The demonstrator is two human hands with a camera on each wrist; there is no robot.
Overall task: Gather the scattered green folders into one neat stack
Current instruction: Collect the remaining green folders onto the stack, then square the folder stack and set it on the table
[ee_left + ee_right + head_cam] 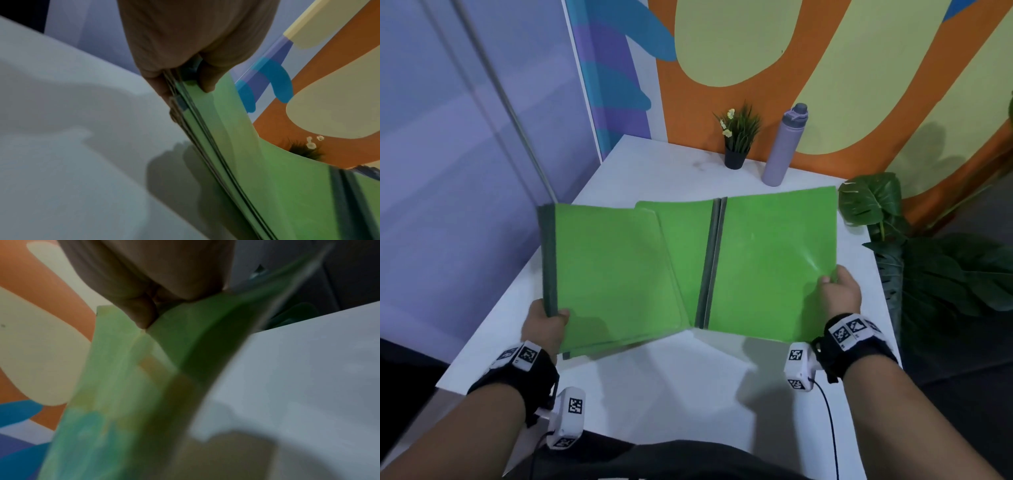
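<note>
- Two hands hold green folders above the white table (664, 164), one bundle on each side.
- Left hand (544, 325) grips the near corner of the left bundle of folders (613, 274) by its dark spine edge, thumb on top and fingers curled beneath.
- From the left wrist view, the left thumb (207, 78) presses on the top green cover while the fingers (162, 87) wrap under several stacked sheet edges; the pinch is narrow and tight on the bundle.
- Right hand (837, 294) pinches the near right edge of the right folder (774, 260), thumb on the upper face, the other fingers hidden below it.
- The right wrist view is blurred, yet it shows the right thumb (141, 313) bearing down on the green cover, which bends under it.
- Both bundles are lifted and tilted, their shadows falling on the table below them.
- The right folder's dark spine (714, 263) lies over the right part of the left bundle, so the two overlap in the middle.
- How many folders each bundle has cannot be told exactly.
- A small potted plant (738, 140) and a lilac water bottle (784, 144) stand at the far edge of the table, against the painted wall (756, 41), well apart from the folders.
- A leafy plant (914, 246) stands beside the table on the right.
</note>
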